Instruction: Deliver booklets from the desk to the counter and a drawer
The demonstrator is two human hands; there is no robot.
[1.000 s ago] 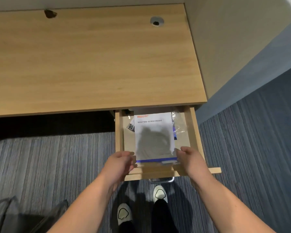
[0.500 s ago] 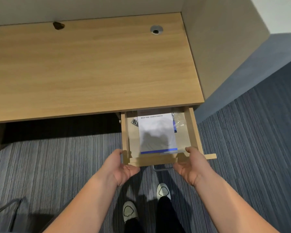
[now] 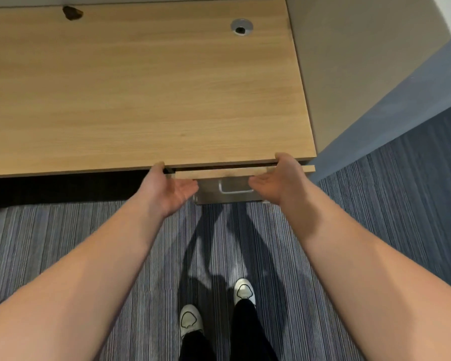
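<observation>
The drawer under the right end of the wooden desk is pushed almost fully in; only its front edge and metal handle show. The booklet inside it is hidden. My left hand rests flat against the drawer front's left end, thumb at the desk edge, fingers apart. My right hand presses the right end in the same way. Neither hand holds anything.
A round cable hole sits at the desk's back right and a dark notch at its back left. A beige partition stands right of the desk. Striped grey carpet and my two shoes are below.
Both hands let go of the booklet lying in the open drawer, moved to the drawer front and pushed it in under the desk. The booklet is out of sight now.
</observation>
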